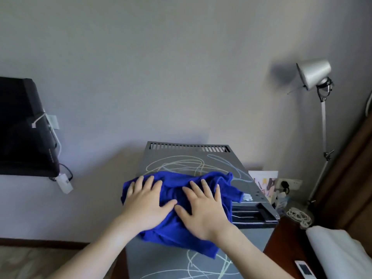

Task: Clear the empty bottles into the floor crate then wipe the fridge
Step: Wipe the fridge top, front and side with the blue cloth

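Observation:
A small grey fridge (193,158) stands against the wall, its top and front marked with pale scribbled lines. A crumpled blue cloth (177,190) lies on the front part of its top and hangs over the front edge. My left hand (144,200) presses flat on the cloth's left side, fingers spread. Beside it, my right hand (203,210) lies flat on the cloth's right side, thumb near the left thumb. No bottles and no crate are in view.
A black wall-mounted screen (22,127) with cables hangs at the left. A silver floor lamp (314,75) stands at the right, by a wall socket (287,185). A dark wooden side table (285,242) holds a coiled white cable (300,216) and a remote (305,267).

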A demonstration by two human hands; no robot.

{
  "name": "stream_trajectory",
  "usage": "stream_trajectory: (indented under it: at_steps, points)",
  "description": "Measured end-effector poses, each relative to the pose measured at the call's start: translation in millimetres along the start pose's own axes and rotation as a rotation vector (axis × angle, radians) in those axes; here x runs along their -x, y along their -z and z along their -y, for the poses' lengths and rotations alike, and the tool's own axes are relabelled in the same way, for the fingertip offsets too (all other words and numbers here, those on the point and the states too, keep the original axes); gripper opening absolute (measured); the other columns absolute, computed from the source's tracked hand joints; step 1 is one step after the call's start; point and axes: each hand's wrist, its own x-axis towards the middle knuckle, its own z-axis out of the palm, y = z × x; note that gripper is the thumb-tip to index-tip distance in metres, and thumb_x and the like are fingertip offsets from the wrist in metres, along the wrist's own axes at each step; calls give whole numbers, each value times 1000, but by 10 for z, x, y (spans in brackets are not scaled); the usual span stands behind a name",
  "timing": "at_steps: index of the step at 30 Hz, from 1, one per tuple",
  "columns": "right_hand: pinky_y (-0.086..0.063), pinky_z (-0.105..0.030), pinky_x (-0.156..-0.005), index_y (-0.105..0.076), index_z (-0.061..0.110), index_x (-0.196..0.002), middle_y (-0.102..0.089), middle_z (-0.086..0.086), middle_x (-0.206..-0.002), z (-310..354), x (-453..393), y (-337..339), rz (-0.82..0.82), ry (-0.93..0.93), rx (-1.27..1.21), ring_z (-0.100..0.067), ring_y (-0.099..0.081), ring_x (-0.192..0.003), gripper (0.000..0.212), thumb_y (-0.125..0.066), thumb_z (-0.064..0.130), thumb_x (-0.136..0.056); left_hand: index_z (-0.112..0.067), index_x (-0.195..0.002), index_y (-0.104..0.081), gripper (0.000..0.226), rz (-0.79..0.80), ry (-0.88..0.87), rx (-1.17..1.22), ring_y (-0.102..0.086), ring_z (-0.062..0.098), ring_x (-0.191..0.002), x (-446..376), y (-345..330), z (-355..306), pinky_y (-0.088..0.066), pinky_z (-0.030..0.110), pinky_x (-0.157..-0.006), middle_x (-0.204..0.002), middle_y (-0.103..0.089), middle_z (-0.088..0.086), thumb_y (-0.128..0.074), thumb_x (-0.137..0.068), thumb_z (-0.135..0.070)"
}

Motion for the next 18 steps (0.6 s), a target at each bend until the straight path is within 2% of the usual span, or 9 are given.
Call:
stream_trajectory:
  at_steps: [2,5,9,14,18]
  points:
    - [19,-57,-116,-18,32,-156,-3,3,-167,35,-42,-23,81,-16,93,-29,12,-153,87,-6,74,-80,-25,-160,-5,80,88,-13,-65,11,29,-153,15,-51,22,5,46,-123,-168,4,1,-19,-95,-70]
    - [15,-59,-118,-11,35,-157,4,5,-167,72,-155,28,174,-58,90,-27,16,-152,71,-16,69,-95,-21,-159,8,89,143,-30,-143,20,33,-151,-34,-69,46,10,49,-122,-167,15,4,1,-85,-70]
    - [15,-56,-118,-8,36,-157,8,8,-167,100,-296,18,218,-80,86,-24,17,-152,62,-18,59,-101,-16,-158,12,78,175,-74,-193,23,35,-150,-149,-77,57,11,51,-121,-165,20,6,-13,-98,-61]
    - [13,-55,-117,-8,38,-157,9,12,-166,81,-599,35,255,-96,57,-19,16,-152,57,-16,54,-103,-16,-158,8,74,236,-111,-174,24,33,-150,-457,-74,94,11,51,-122,-166,18,5,-11,-100,-58]
    - [9,-59,-117,-8,36,-158,7,9,-167,27,-982,8,255,-119,78,-23,12,-153,56,-13,50,-104,-15,-158,8,72,314,-141,-149,25,30,-150,-955,-61,148,11,49,-122,-166,20,3,-11,-101,-55]
